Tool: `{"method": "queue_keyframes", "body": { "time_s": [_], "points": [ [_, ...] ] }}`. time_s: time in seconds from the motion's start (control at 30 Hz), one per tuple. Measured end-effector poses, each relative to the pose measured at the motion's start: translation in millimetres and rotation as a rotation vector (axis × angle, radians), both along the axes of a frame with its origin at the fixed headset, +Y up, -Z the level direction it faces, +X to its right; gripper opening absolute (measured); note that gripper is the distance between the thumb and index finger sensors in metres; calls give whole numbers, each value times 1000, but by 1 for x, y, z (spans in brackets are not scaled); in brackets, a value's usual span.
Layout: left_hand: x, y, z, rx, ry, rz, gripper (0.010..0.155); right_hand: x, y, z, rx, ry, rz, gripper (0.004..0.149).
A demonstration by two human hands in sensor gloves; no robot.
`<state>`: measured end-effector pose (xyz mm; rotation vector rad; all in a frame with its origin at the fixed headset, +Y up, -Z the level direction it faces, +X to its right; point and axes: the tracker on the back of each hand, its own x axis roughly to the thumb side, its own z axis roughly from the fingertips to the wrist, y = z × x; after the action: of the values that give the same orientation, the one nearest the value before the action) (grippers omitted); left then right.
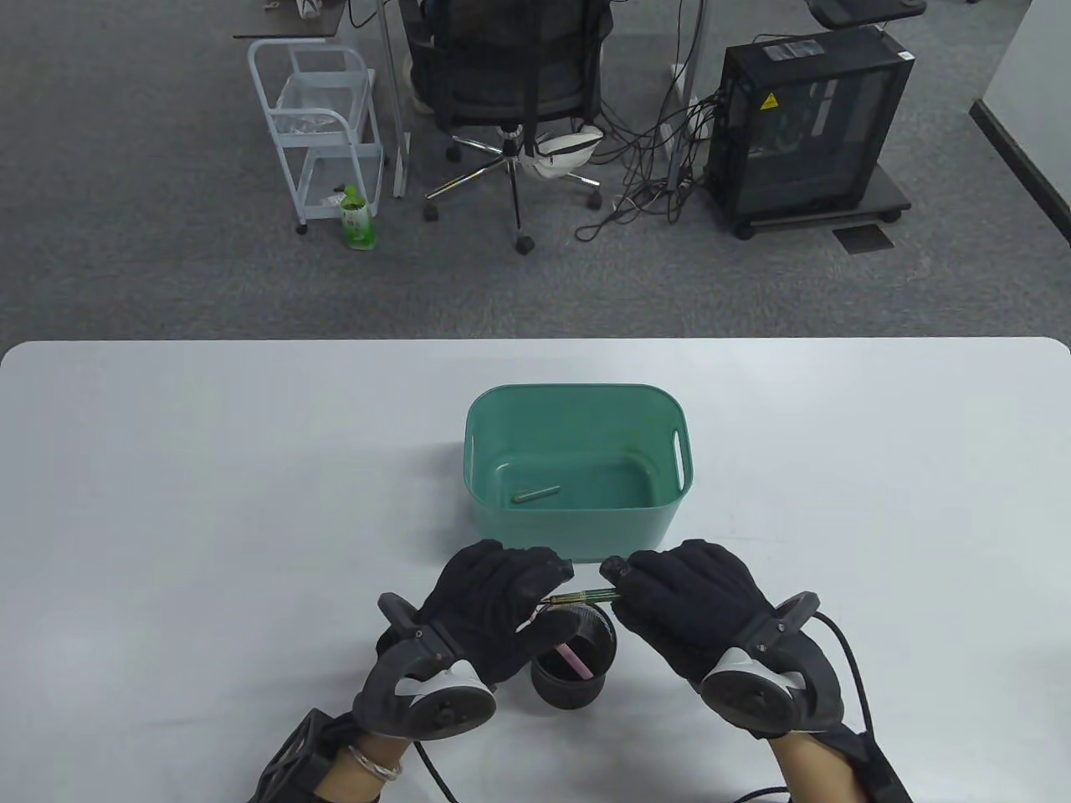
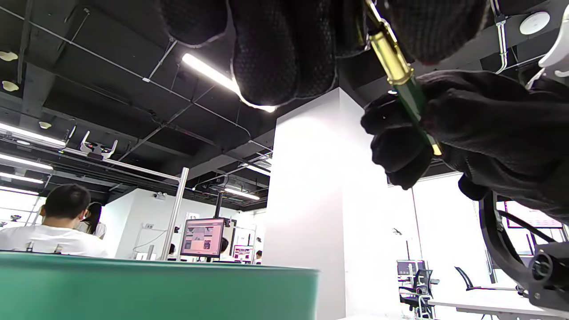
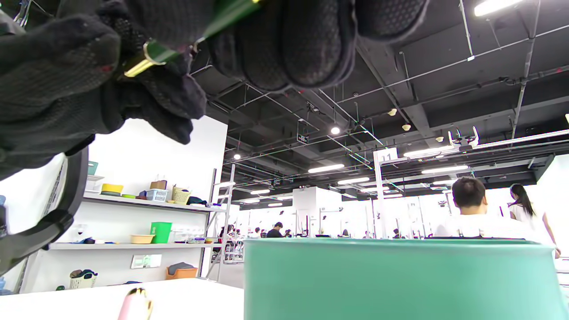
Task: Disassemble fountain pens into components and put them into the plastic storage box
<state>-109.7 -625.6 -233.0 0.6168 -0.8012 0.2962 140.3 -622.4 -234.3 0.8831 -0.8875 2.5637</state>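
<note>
The pen (image 1: 580, 597) is held level between the two hands, just above the black cup (image 1: 574, 661) and on the near side of the green box (image 1: 577, 468). Its long axis runs left to right, from one hand straight to the other, roughly along the box's near wall. The left hand (image 1: 489, 615) pinches the gold end with curled fingertips; the right hand (image 1: 694, 602) has its fingers curled round the green barrel. In the left wrist view the gold section (image 2: 389, 53) meets the green barrel (image 2: 413, 100) at a joint in the gap between the two grips.

That is what the next move likely turns on: with each hand on its own side of the joint, twisting or pulling apart along the axis should separate the parts. The box lies just beyond both hands, about equally near to each, so either could drop its piece in. One part (image 1: 535, 493) already lies on the box floor. A pink pen (image 1: 574, 661) stands in the cup below.
</note>
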Motion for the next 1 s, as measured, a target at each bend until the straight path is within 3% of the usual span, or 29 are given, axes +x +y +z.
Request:
{"method": "queue_keyframes", "body": {
  "time_s": [0.1,0.3,1.0],
  "points": [
    [2,-1,1,14,4,-11,45,0,0,1,6,0,0,43],
    [2,0,1,11,4,-6,45,-1,2,3,15,2,5,43],
    [-2,0,0,19,-3,41,60,-2,3,7,32,15,-3,43]
  ]
}}
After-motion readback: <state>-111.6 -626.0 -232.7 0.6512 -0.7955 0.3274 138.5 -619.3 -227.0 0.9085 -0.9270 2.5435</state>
